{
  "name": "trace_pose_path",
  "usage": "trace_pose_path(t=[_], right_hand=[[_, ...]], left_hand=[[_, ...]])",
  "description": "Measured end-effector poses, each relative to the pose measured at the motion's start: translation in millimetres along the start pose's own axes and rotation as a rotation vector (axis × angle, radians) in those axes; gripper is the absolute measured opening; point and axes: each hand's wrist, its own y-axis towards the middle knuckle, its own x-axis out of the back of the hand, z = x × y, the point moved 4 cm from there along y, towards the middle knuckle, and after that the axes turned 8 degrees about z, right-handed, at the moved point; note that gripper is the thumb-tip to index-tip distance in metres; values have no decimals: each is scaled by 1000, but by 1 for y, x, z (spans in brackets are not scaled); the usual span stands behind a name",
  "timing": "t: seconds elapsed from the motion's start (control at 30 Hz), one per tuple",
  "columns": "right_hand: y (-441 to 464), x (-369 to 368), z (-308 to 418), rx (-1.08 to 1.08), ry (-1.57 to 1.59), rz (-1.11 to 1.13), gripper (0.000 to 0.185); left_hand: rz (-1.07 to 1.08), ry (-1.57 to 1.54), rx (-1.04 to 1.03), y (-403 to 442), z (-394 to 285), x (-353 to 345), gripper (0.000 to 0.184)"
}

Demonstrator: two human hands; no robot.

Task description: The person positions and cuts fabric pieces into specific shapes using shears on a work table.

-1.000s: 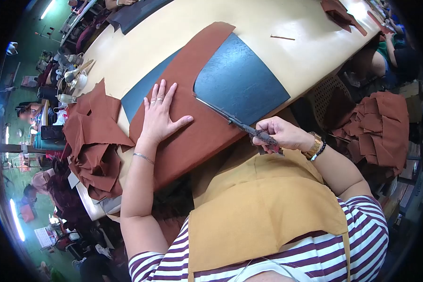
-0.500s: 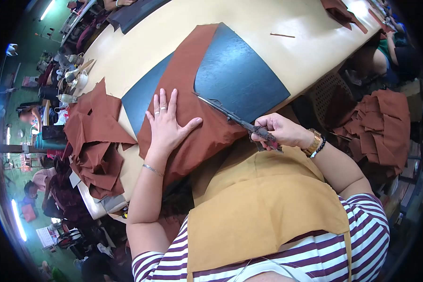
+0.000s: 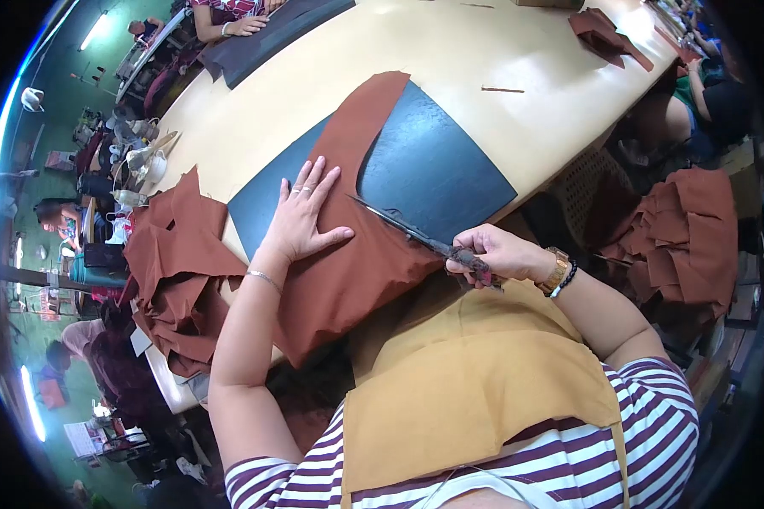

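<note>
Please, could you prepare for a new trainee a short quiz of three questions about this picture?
1. Which tool does the person's right hand hold?
2. True or false: the left hand grips a tool.
3. How does the reddish-brown piece under that left hand lie to the blue sheet? A) wholly beneath it; B) partly over it; C) apart from it.

Key:
1. Scissors.
2. False; it rests spread on the piece.
3. B.

Open tabletop point(image 3: 526, 110) beyond the blue board point(image 3: 441, 148), left grip point(image 3: 301, 222) and scissors point(image 3: 416, 232) obstructing brown cloth point(image 3: 344, 284), heaped scraps point(image 3: 178, 246) leftward
</note>
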Motion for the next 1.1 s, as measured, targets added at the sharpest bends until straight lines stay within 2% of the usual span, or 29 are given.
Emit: trace_pose_path(t=[0.23, 0.4, 0.7, 0.83, 0.93, 1.03, 1.1], right_hand=[[-2, 1, -5, 28, -11, -18, 26], [-3, -3, 5, -2, -1, -28, 29], [-2, -1, -8, 82, 6, -32, 27], [-3, -4, 1, 18, 23, -45, 28], [-1, -3, -1, 48, 38, -48, 28], [-2, -4, -8, 73, 74, -39, 28], [-4, -4, -9, 67, 58, -51, 27]], left_hand=[[-54, -5, 166, -14, -5, -9, 99], [-70, -3, 213, -17, -16, -11, 99], [-82, -38, 359, -24, -31, -20, 99], [-71, -12, 399, -26, -48, -17, 96], [-13, -28, 462, -27, -55, -14, 88], [-149, 25, 465, -28, -49, -21, 69], [-137, 20, 446, -26, -41, -8, 52]])
